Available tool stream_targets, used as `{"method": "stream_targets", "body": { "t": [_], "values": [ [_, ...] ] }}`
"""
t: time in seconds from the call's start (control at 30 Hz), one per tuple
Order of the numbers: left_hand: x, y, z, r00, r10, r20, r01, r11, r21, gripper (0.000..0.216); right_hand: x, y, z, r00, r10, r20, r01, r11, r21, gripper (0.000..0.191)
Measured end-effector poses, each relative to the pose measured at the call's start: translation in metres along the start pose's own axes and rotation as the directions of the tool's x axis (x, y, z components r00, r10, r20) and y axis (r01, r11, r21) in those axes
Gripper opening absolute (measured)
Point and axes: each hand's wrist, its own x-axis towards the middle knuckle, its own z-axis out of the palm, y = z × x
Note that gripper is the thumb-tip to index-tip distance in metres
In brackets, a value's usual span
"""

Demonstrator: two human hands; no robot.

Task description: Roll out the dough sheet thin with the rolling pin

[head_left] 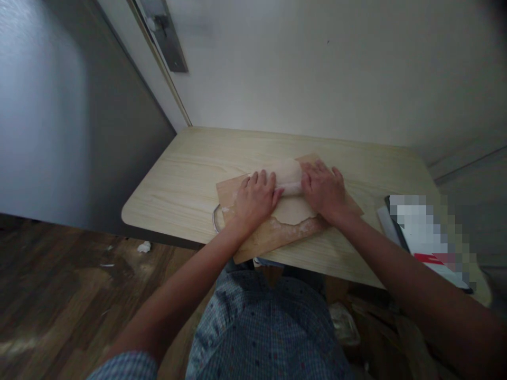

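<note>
A sheet of pale dough [293, 211] is spread on a wooden cutting board [253, 247], which is dusted with flour near its front edge. Across the dough lies a whitish rolling pin [290, 188]; only its middle shows between my hands. My left hand [257, 198] rests over the pin's left part, fingers pointing forward and thumb toward the middle. Over the right part, my right hand [324, 191] presses with its fingers curved around the pin. Both palms hide the pin's ends.
The board lies on a light wood table [178, 174], its metal handle [216, 218] at the left. A dark-edged flat item with a blurred surface [423, 237] lies at the table's right. A white wall stands behind. Crumpled white paper [144, 247] is on the floor.
</note>
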Motion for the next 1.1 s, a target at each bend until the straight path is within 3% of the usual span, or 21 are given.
{"method": "stream_targets", "body": {
  "t": [0.2, 0.73, 1.1],
  "values": [
    [0.014, -0.004, -0.002, 0.999, -0.037, 0.034, 0.037, 0.999, 0.0, 0.048, 0.015, -0.002, 0.003, 0.999, 0.041, 0.014, -0.041, 0.999, 0.016, 0.045],
    [0.061, -0.027, -0.001, 0.975, -0.145, 0.171, 0.159, 0.984, -0.076, 0.054, 0.064, -0.001, 0.009, 0.97, 0.096, 0.222, -0.106, 0.994, 0.034, 0.051],
    [0.106, -0.058, 0.018, 0.957, -0.198, 0.214, 0.237, 0.956, -0.175, 0.063, 0.09, -0.002, 0.007, 0.958, 0.135, 0.255, -0.14, 0.99, 0.001, 0.047]
  ]
}}
